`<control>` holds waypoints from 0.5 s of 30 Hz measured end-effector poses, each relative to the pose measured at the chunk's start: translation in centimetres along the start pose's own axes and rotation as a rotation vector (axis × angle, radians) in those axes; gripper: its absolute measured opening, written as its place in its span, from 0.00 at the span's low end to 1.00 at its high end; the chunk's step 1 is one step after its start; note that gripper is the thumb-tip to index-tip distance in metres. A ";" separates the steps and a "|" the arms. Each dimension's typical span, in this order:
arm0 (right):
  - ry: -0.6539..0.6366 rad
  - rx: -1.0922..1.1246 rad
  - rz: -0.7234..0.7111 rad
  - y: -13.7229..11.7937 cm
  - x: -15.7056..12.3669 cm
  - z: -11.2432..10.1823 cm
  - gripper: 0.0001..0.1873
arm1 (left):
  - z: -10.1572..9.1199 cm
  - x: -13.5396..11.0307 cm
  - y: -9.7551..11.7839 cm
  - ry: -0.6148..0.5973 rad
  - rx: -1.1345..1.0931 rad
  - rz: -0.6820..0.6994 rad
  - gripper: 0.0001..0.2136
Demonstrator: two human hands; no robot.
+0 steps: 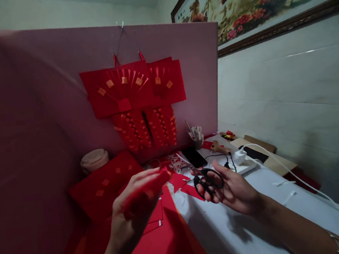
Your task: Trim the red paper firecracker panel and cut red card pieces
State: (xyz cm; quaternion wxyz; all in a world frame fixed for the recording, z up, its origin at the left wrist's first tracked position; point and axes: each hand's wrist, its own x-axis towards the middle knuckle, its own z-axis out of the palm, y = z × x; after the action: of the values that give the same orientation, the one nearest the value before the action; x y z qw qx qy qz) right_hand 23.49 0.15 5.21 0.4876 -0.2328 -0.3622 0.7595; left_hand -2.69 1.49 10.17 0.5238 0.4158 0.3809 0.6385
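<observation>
Blurring left hand [135, 206] | right hand [229, 191] grips scissors [207, 181], blades hidden

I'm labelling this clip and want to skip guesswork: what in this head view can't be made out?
- Scissors: blades hidden by the right hand; only the black handles show.
- Left hand: motion-blurred, so whether it grips the red paper is unclear.
- Cup of tools: too small and dim to tell its contents.
- Framed painting: cut off by the top edge.
- White cable: runs out of frame at right.
</observation>
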 end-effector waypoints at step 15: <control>-0.047 -0.126 -0.186 1.9 -0.3 1.6 0.25 | 0.0 -1.3 -5.1 -0.120 1.102 1.131 0.32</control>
State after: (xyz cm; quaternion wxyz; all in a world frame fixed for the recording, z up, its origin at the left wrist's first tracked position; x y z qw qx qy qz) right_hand 21.43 -1.09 4.75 0.5319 -0.2105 -0.4407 0.6918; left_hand -0.79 0.99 5.29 -0.1418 0.7794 0.3443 0.5038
